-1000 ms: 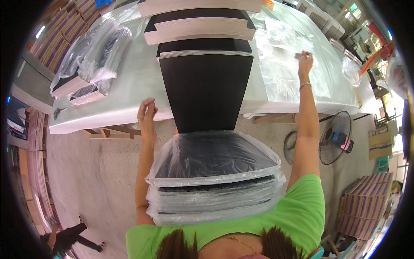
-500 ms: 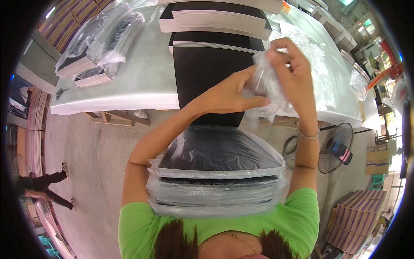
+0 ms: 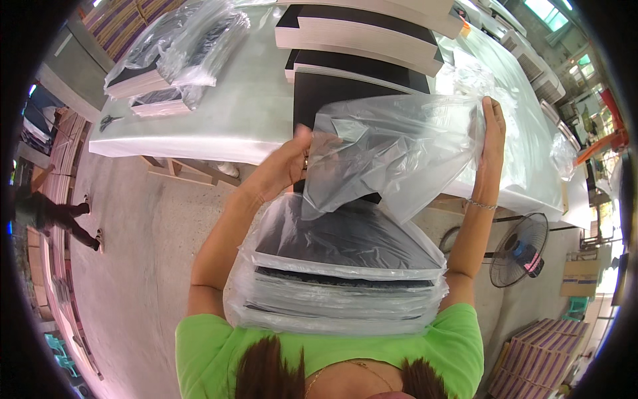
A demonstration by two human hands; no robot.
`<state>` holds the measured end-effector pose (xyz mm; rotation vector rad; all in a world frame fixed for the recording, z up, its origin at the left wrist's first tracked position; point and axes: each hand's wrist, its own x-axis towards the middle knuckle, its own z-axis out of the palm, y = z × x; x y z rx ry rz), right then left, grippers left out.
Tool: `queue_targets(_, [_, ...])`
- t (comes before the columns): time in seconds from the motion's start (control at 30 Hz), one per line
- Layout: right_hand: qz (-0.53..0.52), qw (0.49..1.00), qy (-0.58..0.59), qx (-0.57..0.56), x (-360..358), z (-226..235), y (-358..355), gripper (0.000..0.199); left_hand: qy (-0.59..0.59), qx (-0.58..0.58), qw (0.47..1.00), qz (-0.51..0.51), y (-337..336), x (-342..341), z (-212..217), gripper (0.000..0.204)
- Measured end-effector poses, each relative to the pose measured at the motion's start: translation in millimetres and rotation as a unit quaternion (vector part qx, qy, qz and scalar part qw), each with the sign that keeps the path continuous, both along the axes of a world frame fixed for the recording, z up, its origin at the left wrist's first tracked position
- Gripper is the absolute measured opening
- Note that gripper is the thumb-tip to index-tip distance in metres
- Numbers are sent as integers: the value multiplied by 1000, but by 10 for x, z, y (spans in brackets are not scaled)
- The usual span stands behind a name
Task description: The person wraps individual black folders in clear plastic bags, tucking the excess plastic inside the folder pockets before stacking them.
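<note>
A clear plastic bag [image 3: 399,146] is stretched out between my two hands over the table's near edge. My left hand [image 3: 282,166] grips its left end, some fingers hidden by the film. At the bag's right end, my right hand [image 3: 492,133] holds the edge with its fingers pointing up. Under the bag lies a black board [image 3: 312,100], partly seen through the film. Close to my chest is a stack of black boards wrapped in plastic [image 3: 345,259].
More black boards with pale edges [image 3: 365,30] are piled farther back on the table [image 3: 232,126]. Bagged boards [image 3: 166,66] and scissors [image 3: 109,122] lie left, loose plastic [image 3: 472,76] right. A floor fan [image 3: 518,249] stands right; another person [image 3: 56,213] is at far left.
The plastic bag, bunched between my hands before, is now spread wide. My left hand has moved left and my right hand has moved outward to the right.
</note>
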<state>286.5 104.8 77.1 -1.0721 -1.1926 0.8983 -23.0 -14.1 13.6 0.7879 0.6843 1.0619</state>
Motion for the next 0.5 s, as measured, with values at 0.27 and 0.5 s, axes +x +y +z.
queue_targets(0.27, [-100,982,-160,-11,345,-376,20,21,85,57,988,111,150,37,-240,25])
queue_targets(0.5, [-134,867,-417,239,-260,-355,-434,23,160,72,982,69,176,241,-114,16])
